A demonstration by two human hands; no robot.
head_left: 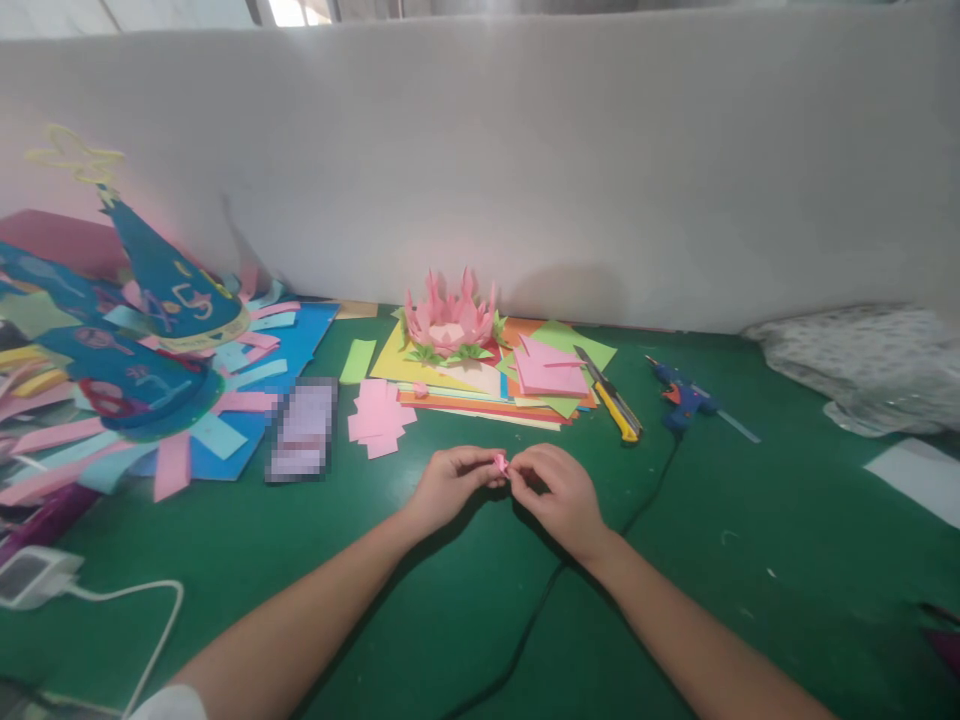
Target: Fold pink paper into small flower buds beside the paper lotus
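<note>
Between my two hands, low over the green table, is a small folded piece of pink paper (500, 463). My left hand (454, 488) pinches it from the left with thumb and fingers. From the other side my right hand (559, 495) closes its thumb and forefinger on its right edge. Fingertips cover part of the piece. Just beyond my left hand lie loose pink paper slips (379, 415). A tiny folded pink piece (421, 390) rests near them. Farther back stands a pink paper lotus (451, 315) with green leaves at its base.
Under the lotus is a stack of coloured paper (480, 410), with pink squares (551, 367) on it. A yellow utility knife (619, 405) and blue glue gun (682, 398) lie right; the gun's black cord (536, 620) runs beneath my right arm. Blue paper cone hats (176, 275) stand left.
</note>
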